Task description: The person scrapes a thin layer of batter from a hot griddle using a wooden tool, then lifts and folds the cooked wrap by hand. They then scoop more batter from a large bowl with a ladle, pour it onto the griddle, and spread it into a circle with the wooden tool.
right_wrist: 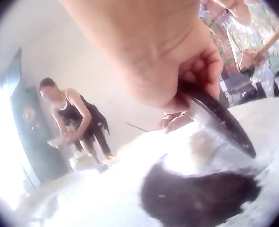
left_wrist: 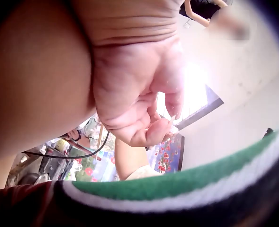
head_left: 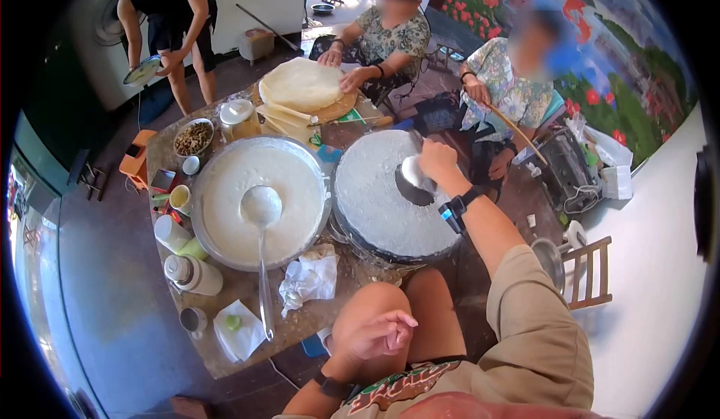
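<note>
My right hand [head_left: 440, 161] grips a disc-shaped batter spreader [right_wrist: 224, 125] over the round griddle [head_left: 405, 258], its fingers curled about the top edge. White batter [head_left: 364, 187] coats most of the griddle top, leaving a dark bare patch [right_wrist: 196, 196] beneath the tool in the right wrist view. Low over my lap, my left hand [head_left: 381, 335] hangs loosely curled with nothing in it; the left wrist view shows its palm [left_wrist: 134, 71] beside my thigh. Left of the griddle stands a wide basin [head_left: 204, 228] of batter, with a long-handled ladle [head_left: 262, 206] lying in it.
Thin pancakes [head_left: 300, 85] are stacked across the table, under a seated person's hands. Another seated person holds a wooden stick [head_left: 517, 133]; a third stands at far left with a dish [head_left: 142, 71]. A crumpled cloth [head_left: 309, 278], a bottle [head_left: 193, 275] and cups line the near side.
</note>
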